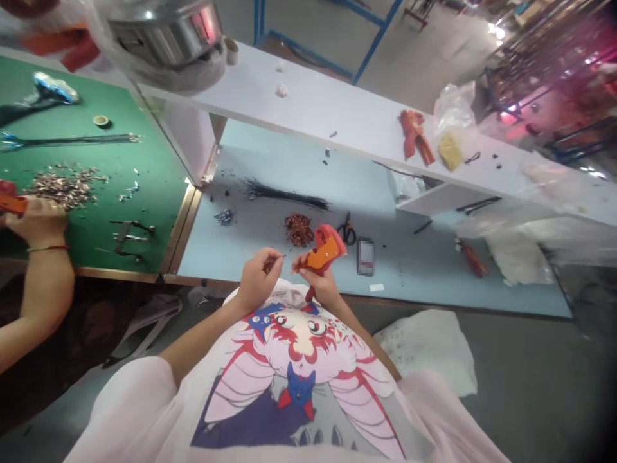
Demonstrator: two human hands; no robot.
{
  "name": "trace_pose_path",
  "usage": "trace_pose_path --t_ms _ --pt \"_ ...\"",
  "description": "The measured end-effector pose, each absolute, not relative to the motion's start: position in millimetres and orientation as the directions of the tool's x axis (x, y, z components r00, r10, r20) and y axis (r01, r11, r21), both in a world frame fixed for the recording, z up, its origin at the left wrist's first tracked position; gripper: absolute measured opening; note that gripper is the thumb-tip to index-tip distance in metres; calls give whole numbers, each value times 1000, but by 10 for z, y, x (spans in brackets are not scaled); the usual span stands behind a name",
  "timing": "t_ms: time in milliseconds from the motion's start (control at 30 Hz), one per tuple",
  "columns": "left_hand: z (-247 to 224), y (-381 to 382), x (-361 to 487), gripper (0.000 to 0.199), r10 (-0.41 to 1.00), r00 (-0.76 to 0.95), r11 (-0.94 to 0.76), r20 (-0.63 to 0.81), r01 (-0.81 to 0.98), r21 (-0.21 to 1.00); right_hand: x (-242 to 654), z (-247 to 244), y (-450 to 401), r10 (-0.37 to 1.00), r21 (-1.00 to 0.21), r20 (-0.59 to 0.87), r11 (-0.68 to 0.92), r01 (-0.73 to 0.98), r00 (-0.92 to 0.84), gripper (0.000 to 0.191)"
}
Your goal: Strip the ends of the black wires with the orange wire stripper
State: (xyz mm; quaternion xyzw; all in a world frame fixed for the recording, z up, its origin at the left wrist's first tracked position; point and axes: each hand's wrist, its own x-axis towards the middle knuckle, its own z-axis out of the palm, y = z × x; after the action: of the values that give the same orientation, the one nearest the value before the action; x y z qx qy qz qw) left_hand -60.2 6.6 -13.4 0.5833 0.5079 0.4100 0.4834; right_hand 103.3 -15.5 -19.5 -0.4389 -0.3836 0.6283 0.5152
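Observation:
My left hand (258, 281) pinches a thin dark wire (276, 259) with a small brownish tuft at its near end. My right hand (318, 283) is shut around an orange-and-red glue gun (324, 249), its nozzle end hidden near my fingers. Both hands are close together above the table edge, over my lap. Just ahead of them lie a heap of reddish-brown bits (299, 229), a bundle of long black wires (284, 194), and black-handled scissors (348, 231). A pixelated phone (365, 256) lies to the right.
A pale blue table (424, 283) runs in front of me beneath a white shelf (308, 106) carrying an orange tool (414, 136). On the left, a co-worker's hand (36, 222) works at a green mat (144, 193) with a heap of metallic bits (62, 186).

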Motion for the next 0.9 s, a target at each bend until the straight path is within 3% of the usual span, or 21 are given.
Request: trace_pose_path --t_ms 100,200,400,700,900 --pt "-38 -18 -565 14 962 190 -255 196 373 892 1012 -12 -156 1000 -986 -3 -7 -165 -21 15" --pt "-8 -49 -558 18 935 258 -342 245 463 817 1067 84 -176 997 -996 61 58 -70 -37 13" --pt "-14 -75 -502 26 911 378 -350 162 503 791 1100 1 -248 1000 -999 24 25 -42 9 15" --pt "-88 -57 -453 18 837 544 -403 62 536 742 1064 -241 -418 995 -994 -19 -8 -108 94 14" --pt "-121 -46 -430 17 793 602 -489 95 537 687 1054 -320 -476 989 -987 -102 -87 -137 106 18"
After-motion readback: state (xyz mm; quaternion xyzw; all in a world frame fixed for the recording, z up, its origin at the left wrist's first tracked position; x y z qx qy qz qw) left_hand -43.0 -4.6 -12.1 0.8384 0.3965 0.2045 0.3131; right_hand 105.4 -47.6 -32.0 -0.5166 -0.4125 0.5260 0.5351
